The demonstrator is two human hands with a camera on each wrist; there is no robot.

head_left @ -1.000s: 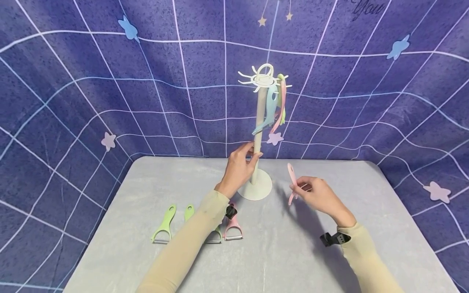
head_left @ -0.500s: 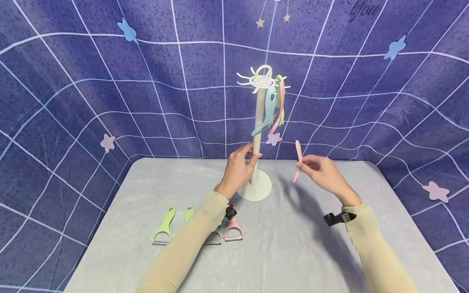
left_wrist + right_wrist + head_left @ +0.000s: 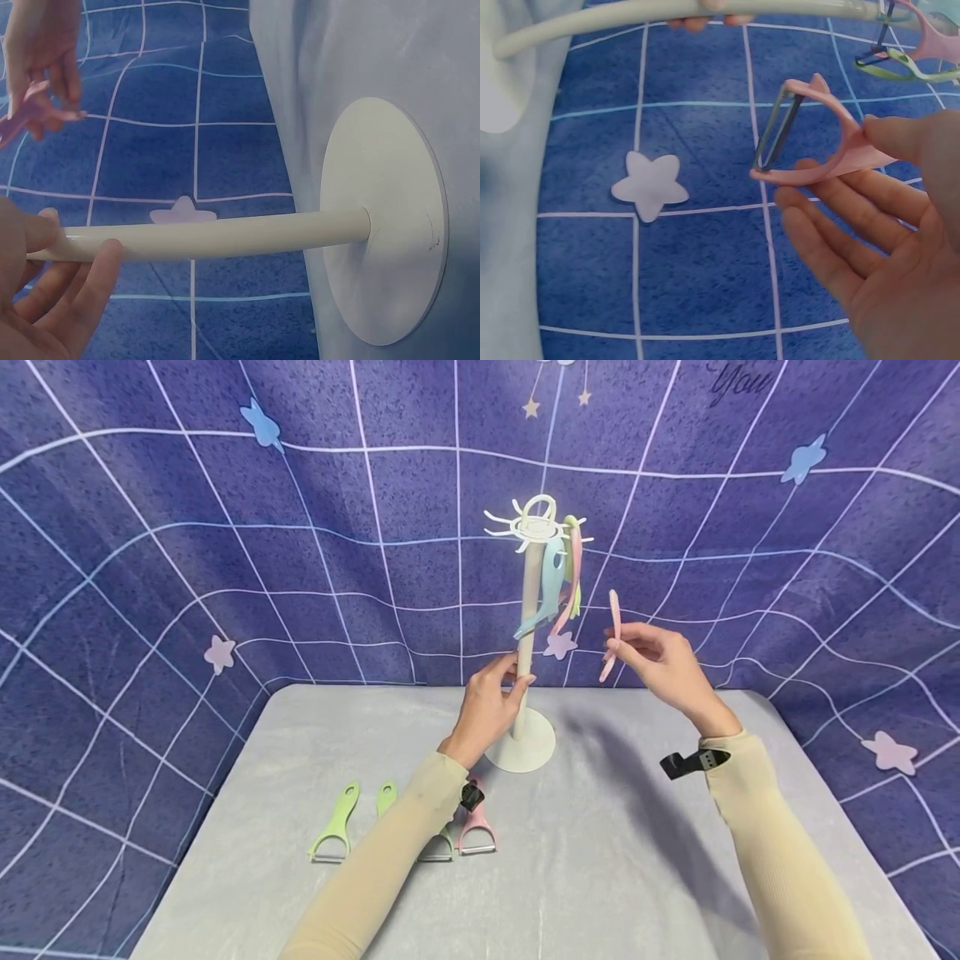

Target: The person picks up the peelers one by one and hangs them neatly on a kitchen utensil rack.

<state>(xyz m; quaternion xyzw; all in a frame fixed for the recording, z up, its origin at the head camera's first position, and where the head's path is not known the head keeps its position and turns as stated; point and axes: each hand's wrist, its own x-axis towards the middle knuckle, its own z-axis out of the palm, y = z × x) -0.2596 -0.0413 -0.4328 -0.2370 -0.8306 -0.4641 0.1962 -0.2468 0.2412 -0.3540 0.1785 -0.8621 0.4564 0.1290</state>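
Observation:
My left hand (image 3: 491,697) grips the post of a cream-white hook stand (image 3: 534,577) partway up, thumb on one side and fingers on the other. In my right hand (image 3: 663,664) a pink peeler (image 3: 844,146) is pinched between thumb and fingers, its blade end low and its handle pointing up. It is raised above the table, to the right of the stand. From the hooks on the stand's right side hang a blue peeler (image 3: 552,581), a pink peeler (image 3: 575,568) and a green one partly hidden behind them.
On the grey table (image 3: 585,877) at the left lie a green peeler (image 3: 341,814), another green peeler (image 3: 387,793) partly under my left arm, and a pink peeler (image 3: 477,827). A purple curtain (image 3: 405,560) with stars stands behind the table.
My right hand has risen with the pink peeler from low over the table to just below the level of the hanging peelers. My left hand stays on the post.

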